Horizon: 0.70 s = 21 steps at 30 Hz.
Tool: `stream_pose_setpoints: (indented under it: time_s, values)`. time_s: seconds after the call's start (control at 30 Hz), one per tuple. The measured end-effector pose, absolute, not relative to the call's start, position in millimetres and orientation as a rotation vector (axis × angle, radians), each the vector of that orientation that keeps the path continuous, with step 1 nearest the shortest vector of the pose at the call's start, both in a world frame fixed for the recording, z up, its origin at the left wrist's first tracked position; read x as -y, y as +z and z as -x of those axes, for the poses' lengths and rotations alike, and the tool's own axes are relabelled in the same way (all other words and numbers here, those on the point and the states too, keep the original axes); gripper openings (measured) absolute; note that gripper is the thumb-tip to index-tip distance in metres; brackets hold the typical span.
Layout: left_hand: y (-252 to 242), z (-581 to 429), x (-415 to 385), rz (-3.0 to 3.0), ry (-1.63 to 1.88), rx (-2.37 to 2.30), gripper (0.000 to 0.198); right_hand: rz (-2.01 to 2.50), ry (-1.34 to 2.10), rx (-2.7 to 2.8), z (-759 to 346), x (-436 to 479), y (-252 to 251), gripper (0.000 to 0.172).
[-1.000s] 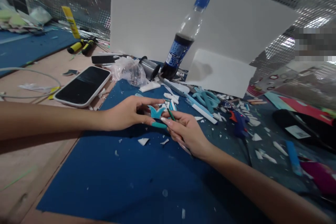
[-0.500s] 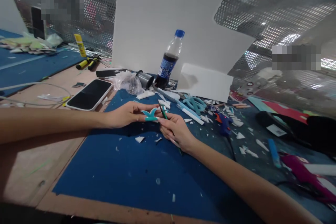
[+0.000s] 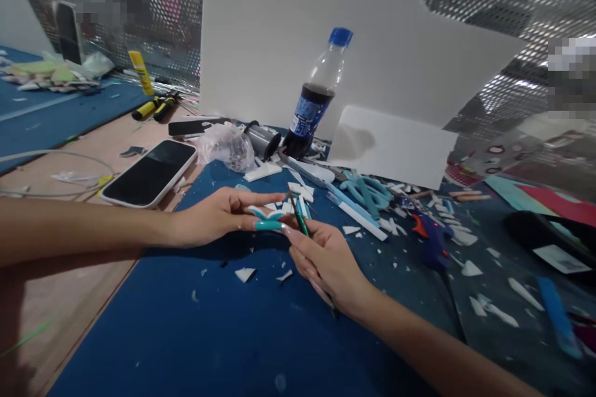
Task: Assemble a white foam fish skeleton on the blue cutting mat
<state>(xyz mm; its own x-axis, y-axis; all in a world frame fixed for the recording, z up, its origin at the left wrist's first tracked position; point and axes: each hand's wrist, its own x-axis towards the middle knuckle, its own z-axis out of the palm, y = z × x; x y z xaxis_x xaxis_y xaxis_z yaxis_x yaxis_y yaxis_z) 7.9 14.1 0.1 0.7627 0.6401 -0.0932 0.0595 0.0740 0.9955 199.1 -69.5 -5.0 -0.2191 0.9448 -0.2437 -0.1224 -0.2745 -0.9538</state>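
Note:
My left hand (image 3: 212,216) pinches a small teal-and-white cut piece (image 3: 270,224), which looks like foam, between thumb and fingers. It is held just above the blue mat (image 3: 209,322), its flat teal edge facing me and its white, curved points behind. Closed around a slim green tool (image 3: 302,222) with a dark, thin pointed end is my right hand (image 3: 326,260). The tool points up and away, close to the piece; whether it touches is hard to see. The right thumb tip meets the piece's right end. White scraps (image 3: 245,274) lie below the hands.
Behind the hands stand a cola bottle (image 3: 311,105) and white boards (image 3: 395,149). A phone (image 3: 151,173) lies left. To the right are light-blue scissors (image 3: 367,192), a dark-blue glue gun (image 3: 431,242) with its cord, and scattered offcuts. A plastic bag (image 3: 228,147) sits beyond the left hand.
The view has shifted closer and to the left. The teal piece has tilted, so its edge now faces me more than its forked shape. Both hands keep their hold.

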Motion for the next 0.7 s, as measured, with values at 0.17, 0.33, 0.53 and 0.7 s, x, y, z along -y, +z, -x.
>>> stream_pose_setpoints:
  time_s: [0.17, 0.33, 0.53, 0.7]
  values:
    - [-2.9, -9.4, -12.8, -1.242, 0.516, -0.619, 0.043, 1.218, 1.629, 1.023, -198.5, 73.7, -0.3, 0.030]
    - [-4.7, -9.0, -12.1, -1.052, 0.444, -0.599, 0.047, 1.262, 1.449, 0.925, -197.2, 74.8, -1.2, 0.024]
    - [-2.0, -10.1, -15.8, -1.031, 0.349, -0.598, 0.041, 1.239, 1.463, 0.977, -196.2, 70.6, -1.2, 0.025]
    - [-4.7, -10.4, -16.8, -0.993, 0.341, -0.587, 0.021, 1.139, 1.509, 1.012, -202.6, 72.7, -2.1, 0.023]
